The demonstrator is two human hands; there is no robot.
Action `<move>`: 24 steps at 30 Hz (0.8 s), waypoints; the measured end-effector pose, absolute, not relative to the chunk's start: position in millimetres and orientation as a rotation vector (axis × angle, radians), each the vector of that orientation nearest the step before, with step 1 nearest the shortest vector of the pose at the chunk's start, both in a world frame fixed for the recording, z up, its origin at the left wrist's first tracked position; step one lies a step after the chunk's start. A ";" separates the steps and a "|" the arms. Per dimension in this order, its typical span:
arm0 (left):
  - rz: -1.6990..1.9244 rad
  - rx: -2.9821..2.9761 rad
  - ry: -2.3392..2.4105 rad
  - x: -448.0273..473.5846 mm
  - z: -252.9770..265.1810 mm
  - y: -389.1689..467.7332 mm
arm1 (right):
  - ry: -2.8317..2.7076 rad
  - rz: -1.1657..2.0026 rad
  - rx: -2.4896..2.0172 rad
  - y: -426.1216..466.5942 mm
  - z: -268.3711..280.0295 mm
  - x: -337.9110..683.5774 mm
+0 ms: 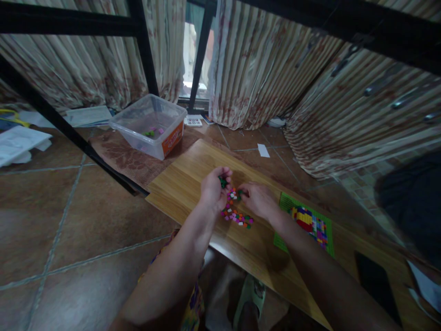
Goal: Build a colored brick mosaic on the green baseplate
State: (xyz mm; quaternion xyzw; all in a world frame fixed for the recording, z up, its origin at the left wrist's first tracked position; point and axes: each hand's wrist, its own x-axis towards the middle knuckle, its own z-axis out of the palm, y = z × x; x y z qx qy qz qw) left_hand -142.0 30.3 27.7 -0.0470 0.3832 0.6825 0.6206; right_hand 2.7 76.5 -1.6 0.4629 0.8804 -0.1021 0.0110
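Note:
My left hand (211, 189) is cupped above the wooden board, holding several small dark green bricks (223, 182) in its palm. Just to the right, the fingers of my right hand (258, 198) are pinched together on a small green brick (240, 194). Between and below my hands lies a loose pile of small bricks (237, 217) in pink, orange, white and green. To the right of my right hand, partly behind the forearm, is a green baseplate (285, 202) bearing a pattern of coloured bricks (303, 218).
A clear plastic box (138, 138) with a few bricks inside stands on a brown mat (110, 149) past the board's far left end. A dark flat device (379, 285) rests on the wooden board (179, 184) at right. Black metal bars (69, 122) and striped curtains (255, 69) surround the spot.

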 end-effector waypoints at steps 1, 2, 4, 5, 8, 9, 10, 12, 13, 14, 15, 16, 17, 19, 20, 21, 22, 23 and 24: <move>1.567 -0.103 0.882 -141.9 27.4 30.4 | 2.740 -0.309 1.439 76.7 -2.2 0.4; 1.565 -0.098 0.884 -141.7 27.1 30.5 | 2.738 -0.298 1.428 76.9 -2.7 -1.6; 1.560 -0.093 0.892 -141.5 26.7 30.7 | 2.734 -0.280 1.414 77.4 -2.6 -5.2; 1.558 -0.092 0.896 -141.3 26.6 30.7 | 2.730 -0.275 1.418 77.8 -2.0 -6.6; 1.551 -0.088 0.902 -140.9 26.8 30.5 | 2.720 -0.327 1.463 79.7 0.1 -8.4; 1.551 -0.086 0.906 -140.8 26.8 30.4 | 2.725 -0.374 1.477 80.8 0.5 -7.8; 1.552 -0.083 0.913 -140.6 26.7 30.4 | 2.732 -0.428 1.502 82.3 0.7 -6.4; 1.561 -0.081 0.931 -139.8 25.6 30.7 | 2.743 -0.565 1.605 85.6 1.2 -2.2; 1.571 -0.085 0.939 -139.0 24.6 31.0 | 2.742 -0.669 1.685 86.9 2.1 0.2; 1.582 -0.093 0.945 -137.9 23.4 31.5 | 2.731 -0.818 1.775 87.8 4.0 2.2; 1.591 -0.104 0.948 -136.5 21.9 32.0 | 2.705 -1.007 1.865 87.8 7.0 3.4; 1.596 -0.114 0.948 -134.7 20.4 32.6 | 2.666 -1.220 1.934 86.8 11.2 3.4; 1.595 -0.119 0.948 -132.6 19.0 33.1 | 2.626 -1.433 1.965 84.9 16.6 2.1; 1.570 -0.129 0.919 -127.9 16.7 34.0 | 2.588 -1.753 1.921 78.9 29.2 -4.0; 1.553 -0.141 0.885 -125.7 15.9 34.2 | 2.616 -1.837 1.843 75.6 35.4 -8.1; 1.536 -0.155 0.839 -123.9 15.5 34.3 | 2.652 -1.880 1.774 72.5 40.8 -12.0; 1.518 -0.168 0.786 -122.6 15.4 34.3 | 2.705 -1.879 1.727 70.1 45.0 -15.2; 1.502 -0.179 0.733 -122.1 15.5 34.2 | 2.765 -1.852 1.698 68.4 47.7 -17.0; 1.491 -0.187 0.693 -122.5 15.8 34.1 | 2.824 -1.800 1.702 67.5 48.9 -17.2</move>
